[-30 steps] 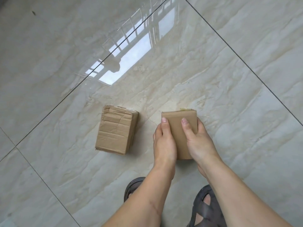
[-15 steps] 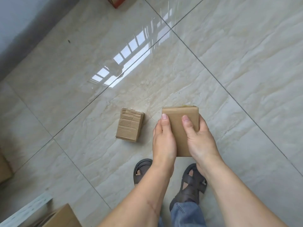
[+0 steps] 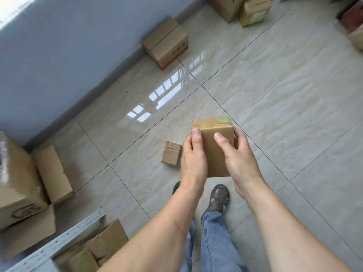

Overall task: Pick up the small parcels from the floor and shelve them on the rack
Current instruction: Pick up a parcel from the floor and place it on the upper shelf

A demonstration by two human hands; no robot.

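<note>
Across the glossy tiled floor [image 3: 275,95], cardboard boxes sit along the blue wall [image 3: 59,55]: a big one [image 3: 17,183] at the left edge, another with red print [image 3: 166,43] at the skirting. At the lower left, a pale perforated rack rail [image 3: 64,238] crosses over more cartons. Above the sandalled feet, a small parcel [image 3: 213,152] is held off the floor, taped end away from the person; the left hand [image 3: 193,161] and right hand [image 3: 238,160] clasp its two sides, thumbs lying on top. A smaller crumpled parcel [image 3: 171,153] lies on the tiles just left of the left hand.
</note>
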